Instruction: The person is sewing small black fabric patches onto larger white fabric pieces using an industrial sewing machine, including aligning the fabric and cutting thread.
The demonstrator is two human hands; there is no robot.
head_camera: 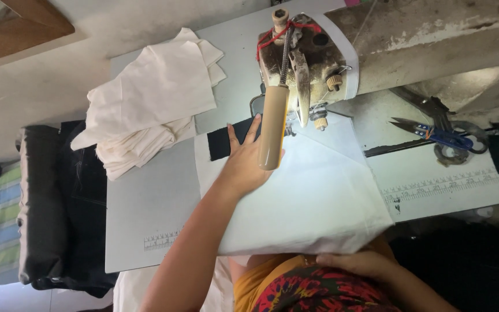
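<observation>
- Two bare hands work one sheet of white woven cloth point(313, 196) that lies spread on the pale grey sewing table point(145, 202), under the head of the machine.
- Left hand point(244, 162) lies flat on the cloth with its fingers stretched out and slightly apart, pressing down rather than gripping; the fingertips point(254, 124) reach a strip of black fabric point(222, 143) that sticks out from beneath the white sheet just beside the needle area.
- Right hand point(365, 263) sits at the near edge of the cloth, close to the body; its fingers curl at the hem and touch it, but whether they pinch the cloth shut I cannot tell.
- Above the left hand hangs a tan, rounded lever handle point(274, 130), which covers part of the hand from this view.
- Behind it stands the worn, grimy metal head of the sewing machine point(304, 58), with red thread point(272, 34) wound round its top.
- Farther left on the table rests a loose stack of folded cream cloth pieces point(151, 104), well apart from both hands.
- To the right, beyond the white sheet, lie small blue-handled thread snips point(434, 136) and, just beside them, large dark metal scissors point(446, 124).
- Printed ruler markings point(446, 182) run along the table's near edge on that side.
- Dark folded fabric point(59, 202) is draped off the table's left end.
</observation>
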